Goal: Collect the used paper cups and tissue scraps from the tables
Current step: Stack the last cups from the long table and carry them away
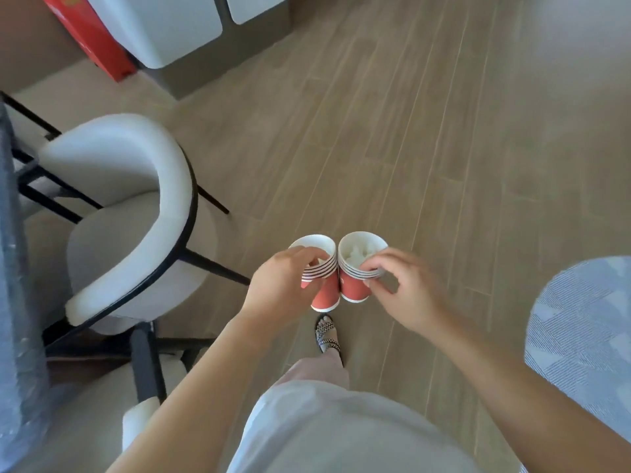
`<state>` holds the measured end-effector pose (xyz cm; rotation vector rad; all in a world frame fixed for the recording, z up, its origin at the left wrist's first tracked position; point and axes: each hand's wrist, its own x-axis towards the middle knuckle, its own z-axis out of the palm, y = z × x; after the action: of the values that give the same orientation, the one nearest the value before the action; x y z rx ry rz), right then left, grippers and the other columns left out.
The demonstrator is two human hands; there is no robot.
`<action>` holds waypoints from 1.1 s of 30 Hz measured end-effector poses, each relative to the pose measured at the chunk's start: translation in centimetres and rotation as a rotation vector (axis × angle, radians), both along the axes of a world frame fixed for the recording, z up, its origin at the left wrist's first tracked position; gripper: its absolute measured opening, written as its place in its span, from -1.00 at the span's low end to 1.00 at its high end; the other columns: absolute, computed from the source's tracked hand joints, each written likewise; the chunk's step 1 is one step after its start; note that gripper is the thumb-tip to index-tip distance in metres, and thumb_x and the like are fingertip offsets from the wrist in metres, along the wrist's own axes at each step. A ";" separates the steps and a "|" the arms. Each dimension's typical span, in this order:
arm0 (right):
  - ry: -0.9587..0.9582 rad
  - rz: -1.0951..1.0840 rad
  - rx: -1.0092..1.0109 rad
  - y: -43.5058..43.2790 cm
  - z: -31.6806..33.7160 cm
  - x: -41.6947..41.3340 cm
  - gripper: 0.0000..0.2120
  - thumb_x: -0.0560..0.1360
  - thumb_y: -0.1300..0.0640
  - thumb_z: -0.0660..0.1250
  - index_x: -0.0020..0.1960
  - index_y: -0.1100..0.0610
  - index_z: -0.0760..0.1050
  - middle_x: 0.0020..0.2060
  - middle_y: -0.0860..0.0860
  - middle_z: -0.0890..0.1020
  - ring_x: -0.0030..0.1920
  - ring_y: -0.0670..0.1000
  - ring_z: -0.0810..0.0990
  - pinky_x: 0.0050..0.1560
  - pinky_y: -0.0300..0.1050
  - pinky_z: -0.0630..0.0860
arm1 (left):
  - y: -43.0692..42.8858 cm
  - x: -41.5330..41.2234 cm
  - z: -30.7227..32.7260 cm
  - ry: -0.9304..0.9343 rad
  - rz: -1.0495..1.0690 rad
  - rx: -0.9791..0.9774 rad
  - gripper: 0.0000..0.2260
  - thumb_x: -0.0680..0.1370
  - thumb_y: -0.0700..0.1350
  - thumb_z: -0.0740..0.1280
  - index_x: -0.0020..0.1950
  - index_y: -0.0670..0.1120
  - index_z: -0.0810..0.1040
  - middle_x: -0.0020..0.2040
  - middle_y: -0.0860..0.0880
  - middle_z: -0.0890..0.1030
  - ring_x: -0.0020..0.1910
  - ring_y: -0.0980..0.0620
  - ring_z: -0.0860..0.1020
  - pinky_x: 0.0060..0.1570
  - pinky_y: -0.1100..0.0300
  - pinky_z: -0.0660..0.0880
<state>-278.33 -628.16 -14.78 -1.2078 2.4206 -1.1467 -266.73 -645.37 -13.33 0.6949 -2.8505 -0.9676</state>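
I hold two stacks of red paper cups side by side above the wooden floor. My left hand grips the left stack around its rims, fingers curled over the top. My right hand pinches the rims of the right stack. White tissue scraps fill the top cup of the right stack. The inside of the left top cup is mostly hidden by my fingers. The two stacks touch each other.
A white padded chair with black legs stands at the left beside a grey table edge. A patterned blue-grey rug lies at the right. A red box and white furniture sit at the top left. My sandalled foot is below the cups.
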 end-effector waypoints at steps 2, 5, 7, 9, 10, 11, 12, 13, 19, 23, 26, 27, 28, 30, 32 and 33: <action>0.002 0.012 0.016 -3.2 0.6 -3.8 -0.77 0.36 0.31 0.41 -0.10 0.02 0.54 -0.14 -0.16 0.58 -0.05 -0.07 0.56 -0.09 -0.21 0.47 | -3.0 -3.6 0.5 -0.018 0.015 -0.007 -0.69 0.41 -0.15 0.36 0.11 0.10 0.53 0.02 0.16 0.59 -0.26 0.12 0.41 -0.18 0.20 0.43; 0.009 0.037 -0.003 -7.3 1.6 -9.2 -0.79 0.37 0.31 0.40 -0.11 0.04 0.55 -0.16 -0.15 0.59 -0.05 -0.04 0.55 -0.08 -0.24 0.43 | -7.2 -8.9 1.5 -0.006 0.030 -0.015 -0.69 0.40 -0.15 0.37 0.10 0.11 0.54 0.02 0.16 0.60 -0.28 0.12 0.41 -0.20 0.20 0.43; 0.012 0.029 -0.009 -9.6 2.0 -12.4 -0.81 0.37 0.31 0.39 -0.11 0.06 0.55 -0.16 -0.13 0.59 -0.05 -0.05 0.53 -0.08 -0.22 0.43 | -9.4 -12.3 2.0 0.008 0.024 -0.034 -0.69 0.40 -0.15 0.37 0.10 0.11 0.55 0.02 0.17 0.60 -0.27 0.13 0.43 -0.21 0.20 0.43; 0.014 -0.002 -0.015 -11.4 2.1 -15.7 -0.82 0.37 0.31 0.40 -0.11 0.06 0.55 -0.16 -0.12 0.60 -0.05 -0.06 0.53 -0.09 -0.20 0.45 | -11.3 -15.7 2.3 0.005 0.014 -0.043 -0.69 0.40 -0.15 0.36 0.10 0.12 0.54 0.02 0.19 0.59 -0.26 0.14 0.44 -0.21 0.22 0.42; 0.015 -0.008 -0.021 -12.2 2.0 -17.4 -0.81 0.37 0.31 0.40 -0.11 0.06 0.54 -0.16 -0.12 0.60 -0.05 -0.05 0.53 -0.09 -0.20 0.45 | -12.1 -17.5 2.3 0.000 0.007 -0.045 -0.69 0.40 -0.15 0.36 0.10 0.12 0.54 0.02 0.19 0.59 -0.27 0.15 0.43 -0.23 0.24 0.40; 0.012 -0.007 -0.029 -12.9 1.8 -19.2 -0.81 0.36 0.31 0.40 -0.11 0.06 0.54 -0.16 -0.11 0.60 -0.05 -0.04 0.54 -0.08 -0.20 0.45 | -12.9 -19.5 2.2 -0.005 -0.001 -0.048 -0.69 0.41 -0.15 0.35 0.10 0.13 0.54 0.03 0.19 0.59 -0.27 0.16 0.43 -0.25 0.29 0.36; 0.006 -0.005 -0.037 -13.6 1.6 -21.1 -0.81 0.36 0.32 0.40 -0.12 0.07 0.54 -0.17 -0.10 0.60 -0.06 -0.02 0.55 -0.07 -0.18 0.45 | -13.7 -21.5 2.1 -0.007 -0.011 -0.053 -0.69 0.41 -0.14 0.35 0.11 0.12 0.54 0.03 0.20 0.58 -0.28 0.16 0.41 -0.28 0.33 0.32; -0.005 -0.009 -0.041 -14.3 1.2 -23.2 -0.81 0.36 0.33 0.39 -0.12 0.07 0.54 -0.17 -0.09 0.60 -0.07 -0.01 0.55 -0.06 -0.14 0.46 | -14.4 -23.6 1.9 -0.008 -0.021 -0.057 -0.69 0.41 -0.14 0.36 0.11 0.12 0.54 0.03 0.19 0.59 -0.29 0.17 0.41 -0.30 0.37 0.29; -0.022 -0.044 -0.037 -17.7 -0.4 -37.8 -0.80 0.36 0.30 0.37 -0.12 0.02 0.52 -0.17 -0.12 0.60 -0.09 -0.02 0.55 -0.12 0.02 0.52 | -17.9 -39.0 0.8 0.007 -0.045 -0.042 -0.72 0.42 -0.15 0.34 0.10 0.09 0.55 0.02 0.17 0.60 -0.11 0.07 0.54 -0.18 0.21 0.43; -0.025 -0.072 -0.050 -19.8 0.6 -49.3 -0.80 0.35 0.32 0.38 -0.12 0.06 0.54 -0.17 -0.08 0.61 -0.09 0.01 0.56 -0.10 0.05 0.52 | -20.0 -50.4 1.2 -0.001 -0.042 -0.035 -0.71 0.42 -0.12 0.33 0.10 0.13 0.54 0.02 0.19 0.60 -0.11 0.10 0.53 -0.18 0.25 0.38; 0.021 -0.094 -0.051 -21.4 1.9 -56.8 -0.80 0.37 0.30 0.38 -0.11 0.03 0.53 -0.17 -0.11 0.60 -0.09 -0.02 0.56 -0.11 -0.04 0.52 | -21.6 -58.1 1.9 0.011 -0.027 -0.053 -0.69 0.41 -0.12 0.33 0.11 0.15 0.53 0.04 0.18 0.60 -0.03 0.07 0.55 -0.12 0.21 0.42; 0.027 -0.097 -0.054 -21.9 2.2 -59.1 -0.80 0.37 0.29 0.38 -0.10 0.02 0.53 -0.16 -0.11 0.60 -0.09 -0.03 0.56 -0.10 -0.07 0.51 | -22.1 -60.4 2.3 0.021 -0.020 -0.077 -0.69 0.41 -0.12 0.34 0.12 0.14 0.54 0.04 0.16 0.61 -0.02 0.05 0.55 -0.10 0.19 0.43; 0.030 -0.104 -0.057 -22.4 2.5 -61.1 -0.80 0.38 0.29 0.39 -0.10 0.02 0.53 -0.16 -0.11 0.60 -0.09 -0.04 0.56 -0.10 -0.11 0.50 | -22.6 -62.6 2.7 0.041 -0.017 -0.113 -0.69 0.40 -0.14 0.35 0.12 0.11 0.55 0.03 0.13 0.62 -0.02 0.02 0.57 -0.09 0.17 0.44; 0.027 -0.129 -0.072 -23.3 2.9 -64.8 -0.81 0.38 0.27 0.40 -0.09 0.03 0.53 -0.16 -0.11 0.60 -0.09 -0.05 0.56 -0.10 -0.18 0.47 | -23.7 -66.4 3.3 0.099 -0.037 -0.189 -0.69 0.36 -0.20 0.40 0.08 0.02 0.59 -0.03 0.04 0.66 -0.09 -0.06 0.61 -0.12 0.13 0.46; 0.015 -0.148 -0.086 -24.5 3.0 -68.3 -0.83 0.39 0.26 0.41 -0.08 0.05 0.54 -0.16 -0.09 0.61 -0.10 -0.06 0.55 -0.10 -0.20 0.46 | -24.9 -69.9 3.5 0.106 -0.042 -0.193 -0.70 0.35 -0.22 0.41 0.07 -0.02 0.60 -0.04 0.01 0.67 -0.12 -0.09 0.61 -0.15 0.12 0.47; 0.014 -0.155 -0.087 -25.2 3.1 -70.0 -0.84 0.39 0.26 0.41 -0.07 0.06 0.54 -0.16 -0.09 0.61 -0.10 -0.07 0.55 -0.10 -0.22 0.45 | -25.5 -71.6 3.4 0.099 -0.035 -0.177 -0.70 0.37 -0.21 0.41 0.08 -0.01 0.60 -0.02 0.02 0.66 -0.10 -0.09 0.61 -0.15 0.14 0.46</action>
<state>-348.34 -653.34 -11.70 -1.0700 2.5372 -1.3037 -338.38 -670.90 -9.89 0.5651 -2.8253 -0.7194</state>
